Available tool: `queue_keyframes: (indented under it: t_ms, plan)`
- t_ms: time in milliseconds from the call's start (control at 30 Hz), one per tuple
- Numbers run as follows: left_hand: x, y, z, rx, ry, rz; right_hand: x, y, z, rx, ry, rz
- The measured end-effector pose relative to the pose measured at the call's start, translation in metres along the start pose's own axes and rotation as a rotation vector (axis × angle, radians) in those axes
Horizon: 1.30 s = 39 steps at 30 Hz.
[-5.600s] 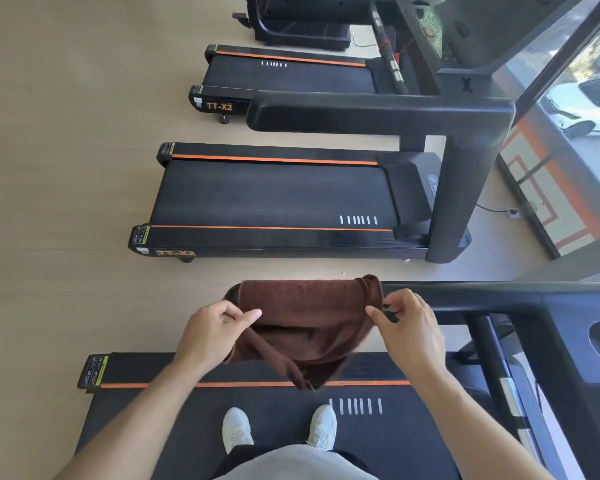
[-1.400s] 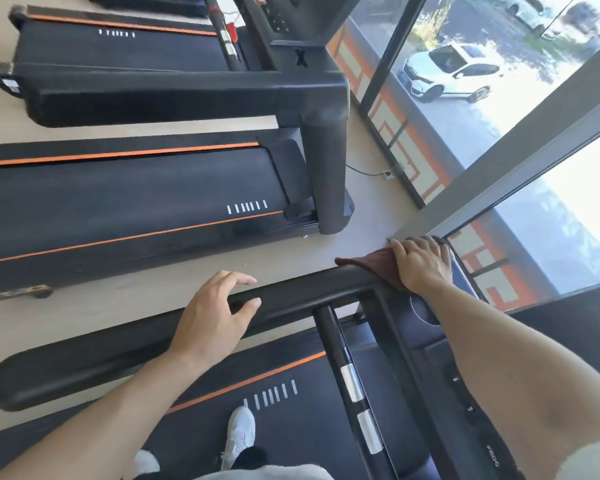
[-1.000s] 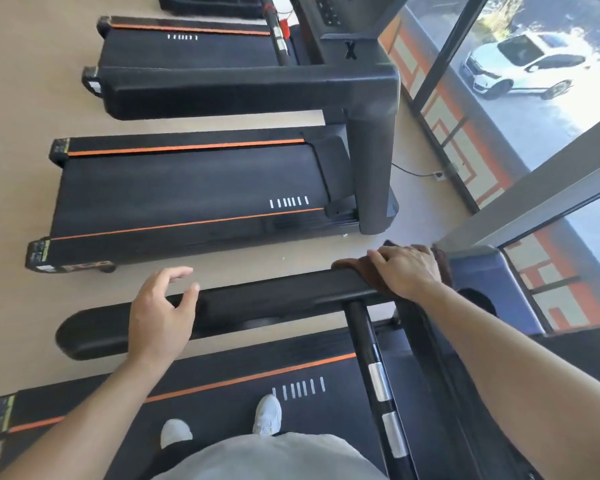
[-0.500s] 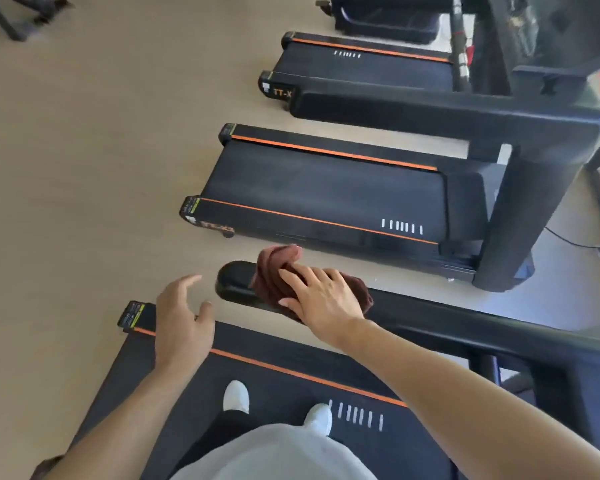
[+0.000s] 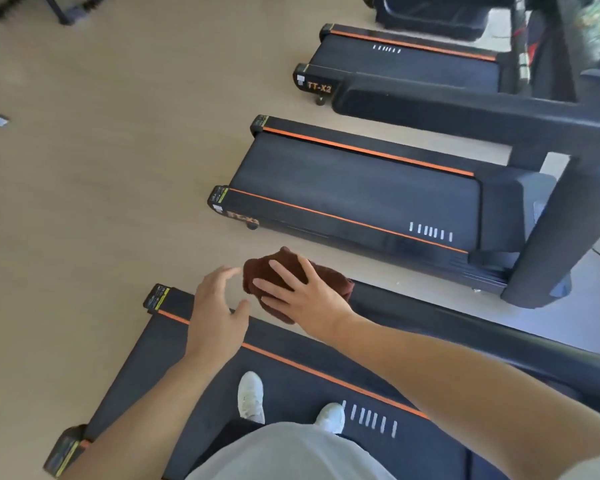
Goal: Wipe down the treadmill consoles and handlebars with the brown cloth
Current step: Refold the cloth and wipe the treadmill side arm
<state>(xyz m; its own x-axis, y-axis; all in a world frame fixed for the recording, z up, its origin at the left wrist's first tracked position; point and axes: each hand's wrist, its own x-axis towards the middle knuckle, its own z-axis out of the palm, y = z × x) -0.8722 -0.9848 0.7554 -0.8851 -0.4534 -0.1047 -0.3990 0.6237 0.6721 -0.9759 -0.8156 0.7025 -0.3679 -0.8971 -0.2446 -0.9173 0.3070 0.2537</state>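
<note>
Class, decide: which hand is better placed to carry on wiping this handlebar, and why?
The right hand: it already presses the brown cloth onto the end of the handlebar. The left hand hovers open beside it, holding nothing.

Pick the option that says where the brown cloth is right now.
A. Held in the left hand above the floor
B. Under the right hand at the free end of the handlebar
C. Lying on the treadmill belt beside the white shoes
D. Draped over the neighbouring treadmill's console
B: the right hand presses the brown cloth onto the end of the black handlebar, while the left hand hovers open beside it, holding nothing.
</note>
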Motion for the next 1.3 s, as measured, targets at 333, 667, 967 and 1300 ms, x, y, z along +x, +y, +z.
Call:
queue_keyframes:
  t_ms: [333,667,967,1300]
  plan:
    - [0.009,0.101,0.068,0.015,-0.214,0.389,-0.178,0.054,0.039,0.36,-0.024,0.526]
    - [-0.055,0.215,0.154,0.086,-0.638,0.739,-0.415,0.106,0.08,0.596,-0.204,1.482]
    - [-0.072,0.227,0.173,0.045,-0.725,0.638,-0.44,0.091,0.085,0.756,-0.112,2.088]
    - [-0.083,0.217,0.166,-0.003,-0.773,0.581,-0.397,0.029,0.049,0.769,-0.293,2.147]
